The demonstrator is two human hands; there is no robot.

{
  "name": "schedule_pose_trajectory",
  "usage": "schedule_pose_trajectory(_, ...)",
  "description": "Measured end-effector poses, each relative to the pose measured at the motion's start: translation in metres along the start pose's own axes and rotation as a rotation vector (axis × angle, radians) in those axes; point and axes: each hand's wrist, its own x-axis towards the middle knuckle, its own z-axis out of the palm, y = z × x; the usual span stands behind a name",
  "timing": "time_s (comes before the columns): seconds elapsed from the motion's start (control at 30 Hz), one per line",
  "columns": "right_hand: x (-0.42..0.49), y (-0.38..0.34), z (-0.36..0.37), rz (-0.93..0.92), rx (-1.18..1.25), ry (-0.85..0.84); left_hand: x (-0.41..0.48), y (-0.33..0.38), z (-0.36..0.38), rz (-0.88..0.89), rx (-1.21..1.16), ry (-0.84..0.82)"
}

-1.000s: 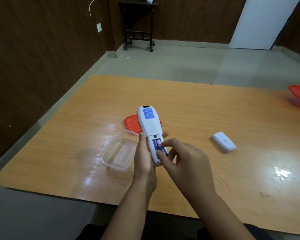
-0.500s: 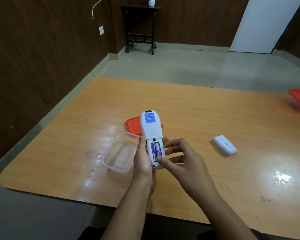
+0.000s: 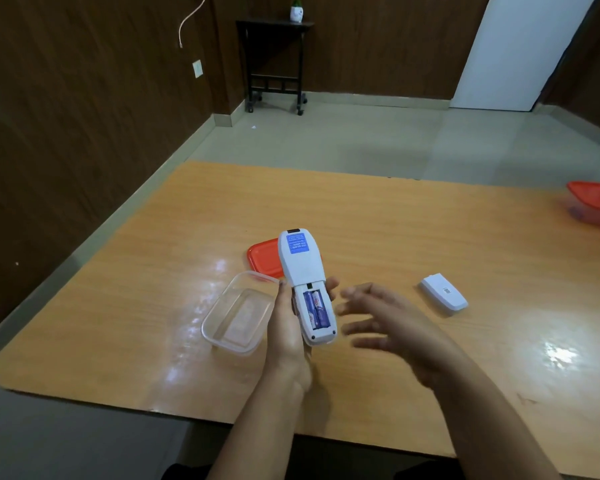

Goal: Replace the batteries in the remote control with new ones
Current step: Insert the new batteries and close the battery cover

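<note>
My left hand (image 3: 286, 332) grips a white remote control (image 3: 302, 268) back side up above the table, with a blue label near its far end. Its battery compartment lies uncovered and two blue batteries (image 3: 315, 308) sit side by side inside. Just to the right of the remote, my right hand (image 3: 387, 323) hovers with spread fingers, blurred, holding nothing and not touching it. The white battery cover (image 3: 444, 295) lies on the table further right.
A clear plastic container (image 3: 238, 313) stands empty left of my left hand, its red lid (image 3: 265, 259) lying behind it. Another red-lidded container (image 3: 594, 206) sits at the table's far right edge. The wooden table (image 3: 395, 220) ends close in front of me.
My right hand pressed the batteries into the compartment, then let go and moved away to the right with its fingers spread. The left hand kept holding the remote.
</note>
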Motion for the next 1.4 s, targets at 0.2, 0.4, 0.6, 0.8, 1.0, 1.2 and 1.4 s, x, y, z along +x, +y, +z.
schedule_pose_trajectory(0.2,0.041,0.029,-0.080,-0.041,-0.749,0.618,0.000,0.006,0.004,0.026,-0.053,-0.009)
schedule_pose_trajectory(0.4,0.063,0.059,-0.101,0.041,-0.848,0.666,-0.002,0.010,0.008,0.026,-0.100,-0.026)
schedule_pose_trajectory(0.6,0.061,0.055,-0.105,0.023,-0.720,0.672,0.002,0.007,0.009,0.008,-0.122,-0.043)
schedule_pose_trajectory(0.8,0.008,0.017,-0.062,-0.282,-0.405,0.500,0.006,0.008,0.009,-0.059,-0.156,-0.059)
schedule_pose_trajectory(1.0,-0.010,0.007,-0.005,-0.518,-0.549,0.354,0.008,0.002,0.009,-0.023,-0.087,-0.042)
schedule_pose_trajectory(1.2,-0.004,0.023,0.013,-0.602,-0.730,0.369,0.009,0.003,0.008,-0.039,-0.143,-0.065)
schedule_pose_trajectory(1.4,0.002,0.028,0.014,-0.624,-0.812,0.408,0.007,0.001,0.014,-0.039,-0.148,-0.087)
